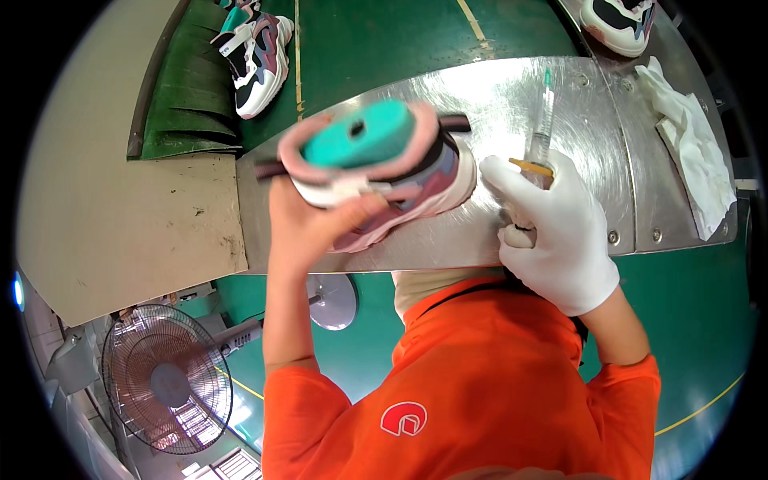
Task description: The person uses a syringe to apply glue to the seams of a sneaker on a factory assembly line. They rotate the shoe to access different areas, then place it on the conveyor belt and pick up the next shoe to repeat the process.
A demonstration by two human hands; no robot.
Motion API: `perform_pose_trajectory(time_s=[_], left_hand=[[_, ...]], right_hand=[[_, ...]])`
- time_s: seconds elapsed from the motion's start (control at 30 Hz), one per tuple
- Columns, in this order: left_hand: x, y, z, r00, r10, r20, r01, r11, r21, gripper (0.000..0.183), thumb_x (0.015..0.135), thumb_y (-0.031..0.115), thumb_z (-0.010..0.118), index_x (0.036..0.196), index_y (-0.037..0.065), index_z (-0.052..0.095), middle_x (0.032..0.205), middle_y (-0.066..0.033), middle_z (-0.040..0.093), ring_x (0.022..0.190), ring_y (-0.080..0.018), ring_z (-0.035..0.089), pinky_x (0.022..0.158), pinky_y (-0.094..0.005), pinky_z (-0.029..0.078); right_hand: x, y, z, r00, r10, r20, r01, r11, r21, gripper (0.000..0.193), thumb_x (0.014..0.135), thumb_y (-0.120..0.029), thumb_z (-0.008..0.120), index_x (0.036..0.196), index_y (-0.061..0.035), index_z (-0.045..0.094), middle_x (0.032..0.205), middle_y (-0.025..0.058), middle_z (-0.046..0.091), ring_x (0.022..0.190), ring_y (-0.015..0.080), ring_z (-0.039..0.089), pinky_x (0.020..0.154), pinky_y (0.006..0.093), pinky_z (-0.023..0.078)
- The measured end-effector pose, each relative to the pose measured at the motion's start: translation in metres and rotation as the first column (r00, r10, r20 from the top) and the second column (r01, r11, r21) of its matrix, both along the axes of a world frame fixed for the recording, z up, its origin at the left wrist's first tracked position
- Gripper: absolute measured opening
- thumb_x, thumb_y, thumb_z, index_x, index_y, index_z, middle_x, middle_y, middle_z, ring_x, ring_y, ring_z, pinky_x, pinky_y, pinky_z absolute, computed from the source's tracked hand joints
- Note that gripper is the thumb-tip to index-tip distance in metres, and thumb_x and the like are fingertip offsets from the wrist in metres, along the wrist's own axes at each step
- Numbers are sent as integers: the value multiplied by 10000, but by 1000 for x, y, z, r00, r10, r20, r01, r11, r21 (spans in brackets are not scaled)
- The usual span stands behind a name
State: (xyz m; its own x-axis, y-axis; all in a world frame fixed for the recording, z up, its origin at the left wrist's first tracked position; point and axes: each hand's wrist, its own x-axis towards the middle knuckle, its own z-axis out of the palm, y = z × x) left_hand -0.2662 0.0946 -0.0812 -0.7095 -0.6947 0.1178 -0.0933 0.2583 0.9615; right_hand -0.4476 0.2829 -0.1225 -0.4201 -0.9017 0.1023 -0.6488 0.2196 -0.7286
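My bare left hand [308, 220] grips a sneaker [436, 188] by its side, thumb on the upper, and lifts it over the metal tabletop. Pink, white, purple and black, the sneaker has a teal piece in its collar opening; it is blurred by motion. In a white glove, my right hand [556, 232] closes round a clear syringe [542, 124] with an orange-yellow flange and a green tip that points away from me. The plunger end is mostly hidden by the glove.
A green conveyor belt [376, 48] runs beyond the metal tabletop [496, 96]. Another sneaker [260, 68] lies at the far left, and one more [620, 28] at the far right. White cloth [692, 152] rests on the table's right. A standing fan [168, 380] is at lower left.
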Motion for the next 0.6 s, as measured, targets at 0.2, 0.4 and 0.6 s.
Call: perform_pose_trajectory(time_s=[0.2,0.4,0.6], left_hand=[[-22,-40,17,977,-10,215,67,963,-261,676,687,273,807,1202,-28,488,989,-74,604,893,-132,578,803,-271,469],[-25,-52,16,967,-22,252,75,976,-203,640,693,252,805,1182,-32,505,1051,-82,585,910,-117,570,810,-265,465],[-33,-53,17,971,-46,236,85,984,-157,614,690,260,817,1146,-44,539,1122,-80,556,942,-120,567,826,-271,464]], right_hand=[[-2,-17,-4,998,14,-64,-23,991,-134,625,609,23,594,1199,-183,601,942,151,504,771,308,560,698,361,490],[-5,-29,2,999,33,-39,-35,998,-55,657,621,0,612,1250,-189,590,956,159,499,812,314,562,710,363,489],[-9,-37,-4,989,67,-131,-78,994,-77,630,628,-55,634,1246,-169,584,872,150,470,754,315,548,650,384,465]])
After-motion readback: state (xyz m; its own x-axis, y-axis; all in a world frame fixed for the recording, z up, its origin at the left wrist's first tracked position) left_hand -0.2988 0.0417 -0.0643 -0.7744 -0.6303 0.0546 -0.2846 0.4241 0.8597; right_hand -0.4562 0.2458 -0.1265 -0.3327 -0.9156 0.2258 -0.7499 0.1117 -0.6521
